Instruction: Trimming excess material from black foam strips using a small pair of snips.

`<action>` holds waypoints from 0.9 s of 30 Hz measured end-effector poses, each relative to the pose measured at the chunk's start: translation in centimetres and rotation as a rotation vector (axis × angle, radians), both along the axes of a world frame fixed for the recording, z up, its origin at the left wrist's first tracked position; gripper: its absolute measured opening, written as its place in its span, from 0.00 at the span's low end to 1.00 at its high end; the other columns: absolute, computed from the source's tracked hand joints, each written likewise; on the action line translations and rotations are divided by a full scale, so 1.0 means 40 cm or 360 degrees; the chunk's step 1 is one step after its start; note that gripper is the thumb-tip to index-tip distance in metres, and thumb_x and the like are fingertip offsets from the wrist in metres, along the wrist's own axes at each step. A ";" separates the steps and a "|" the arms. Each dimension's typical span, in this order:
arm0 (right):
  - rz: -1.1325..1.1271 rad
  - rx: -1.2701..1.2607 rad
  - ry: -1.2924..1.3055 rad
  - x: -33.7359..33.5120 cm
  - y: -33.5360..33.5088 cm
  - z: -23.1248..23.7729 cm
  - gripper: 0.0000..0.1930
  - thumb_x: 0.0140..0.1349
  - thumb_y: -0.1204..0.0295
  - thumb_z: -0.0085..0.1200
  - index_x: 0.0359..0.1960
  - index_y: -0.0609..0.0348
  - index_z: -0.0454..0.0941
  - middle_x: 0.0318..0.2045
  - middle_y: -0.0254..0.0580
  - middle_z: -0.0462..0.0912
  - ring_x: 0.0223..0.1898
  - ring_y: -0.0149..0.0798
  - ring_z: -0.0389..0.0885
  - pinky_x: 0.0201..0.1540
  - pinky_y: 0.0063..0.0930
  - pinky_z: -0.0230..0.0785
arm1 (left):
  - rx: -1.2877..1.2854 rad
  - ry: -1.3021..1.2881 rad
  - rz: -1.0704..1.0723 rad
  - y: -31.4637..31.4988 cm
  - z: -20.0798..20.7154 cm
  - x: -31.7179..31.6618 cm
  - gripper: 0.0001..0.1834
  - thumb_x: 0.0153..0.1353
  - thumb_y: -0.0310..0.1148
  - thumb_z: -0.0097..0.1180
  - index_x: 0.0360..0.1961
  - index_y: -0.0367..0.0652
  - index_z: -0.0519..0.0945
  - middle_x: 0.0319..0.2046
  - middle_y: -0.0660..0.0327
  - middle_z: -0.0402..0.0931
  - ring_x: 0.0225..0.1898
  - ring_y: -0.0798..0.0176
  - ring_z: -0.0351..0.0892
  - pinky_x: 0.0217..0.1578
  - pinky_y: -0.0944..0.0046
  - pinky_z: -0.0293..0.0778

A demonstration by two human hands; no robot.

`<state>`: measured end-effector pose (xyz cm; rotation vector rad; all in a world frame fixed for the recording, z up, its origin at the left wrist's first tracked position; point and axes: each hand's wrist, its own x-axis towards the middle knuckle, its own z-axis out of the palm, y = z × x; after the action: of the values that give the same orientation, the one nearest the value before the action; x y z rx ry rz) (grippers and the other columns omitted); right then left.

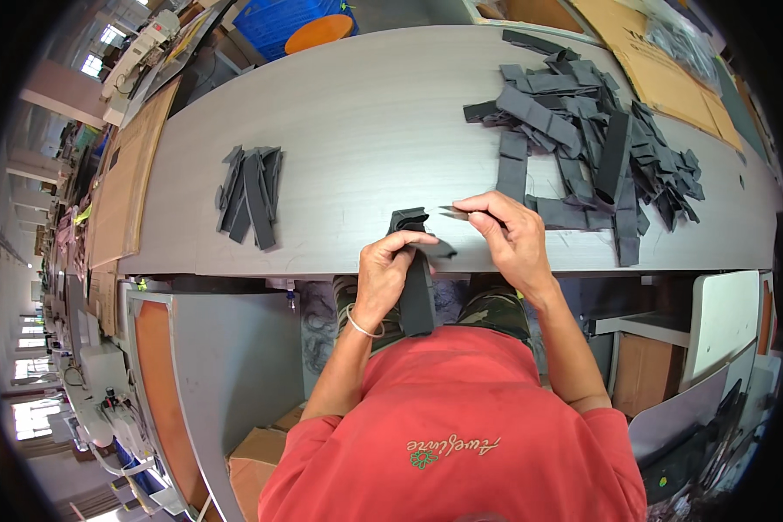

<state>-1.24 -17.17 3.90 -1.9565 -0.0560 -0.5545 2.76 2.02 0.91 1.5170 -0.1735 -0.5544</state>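
My left hand (381,277) is closed on a dark grey fabric strip (417,300) near the table's front edge. The strip's folded upper end stands above my thumb, while its long tail hangs down in front of my red shirt. My right hand (520,242) pinches a small dark pointed tool (455,211), perhaps snips or tweezers. Its tip points left, just right of the strip's upper end and apparently apart from it. A large loose heap of similar strips (539,122) lies at the right of the table. Farther left lies a small bunch of strips (254,196).
The pale grey table (348,113) spans the view in front of me. Cardboard sheets (130,183) stand along its left side, and more cardboard (661,70) lies at the far right. Behind the table are a blue crate (274,26) and an orange round seat (319,34).
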 end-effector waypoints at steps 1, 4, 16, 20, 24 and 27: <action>0.0070 -0.0044 0.0095 -0.007 -0.002 0.008 0.07 0.61 0.74 0.51 0.37 0.54 0.82 0.31 0.37 0.83 0.31 0.39 0.80 0.33 0.28 0.69 | 0.0053 -0.0267 0.0030 0.005 -0.016 0.005 0.20 0.53 0.12 0.38 0.37 0.35 0.83 0.34 0.53 0.82 0.36 0.64 0.81 0.39 0.69 0.76; 0.0211 -0.0140 0.0231 -0.025 -0.007 0.020 0.07 0.59 0.75 0.52 0.37 0.58 0.82 0.29 0.39 0.82 0.30 0.38 0.79 0.34 0.28 0.68 | 0.0091 -0.0382 0.0088 0.009 -0.012 0.012 0.21 0.45 0.10 0.35 0.29 0.33 0.83 0.38 0.51 0.83 0.43 0.62 0.80 0.49 0.68 0.71; 0.0506 -0.0187 0.0202 -0.044 0.050 0.000 0.05 0.56 0.74 0.55 0.34 0.55 0.81 0.25 0.37 0.80 0.29 0.42 0.78 0.34 0.33 0.70 | -0.0043 -0.0583 0.0233 0.006 -0.015 0.014 0.24 0.43 0.08 0.31 0.26 0.33 0.83 0.40 0.50 0.82 0.45 0.61 0.80 0.52 0.64 0.71; 0.0504 -0.0207 0.0224 -0.046 0.055 0.004 0.05 0.56 0.74 0.55 0.34 0.55 0.81 0.24 0.38 0.79 0.29 0.42 0.78 0.34 0.33 0.69 | -0.0045 -0.0628 0.0228 0.007 -0.020 0.015 0.25 0.43 0.08 0.32 0.26 0.34 0.84 0.40 0.50 0.82 0.46 0.61 0.80 0.53 0.64 0.71; 0.0498 -0.0169 0.0108 -0.046 0.060 -0.008 0.07 0.56 0.75 0.53 0.34 0.60 0.81 0.20 0.39 0.75 0.24 0.40 0.72 0.31 0.31 0.64 | -0.0047 -0.0624 0.0232 0.005 -0.017 0.013 0.25 0.43 0.08 0.32 0.27 0.34 0.84 0.41 0.50 0.83 0.46 0.61 0.80 0.52 0.65 0.71; 0.0483 -0.0137 0.0114 -0.049 0.061 -0.015 0.07 0.55 0.75 0.53 0.34 0.59 0.81 0.20 0.39 0.75 0.24 0.40 0.71 0.31 0.30 0.64 | -0.0038 -0.0614 0.0209 0.002 -0.011 0.009 0.24 0.44 0.07 0.32 0.26 0.33 0.83 0.41 0.50 0.82 0.47 0.62 0.79 0.53 0.64 0.71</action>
<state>-3.18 -14.72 3.30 -2.0015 -0.3304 -0.2856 3.13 2.12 0.47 1.5881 -0.3731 -0.1498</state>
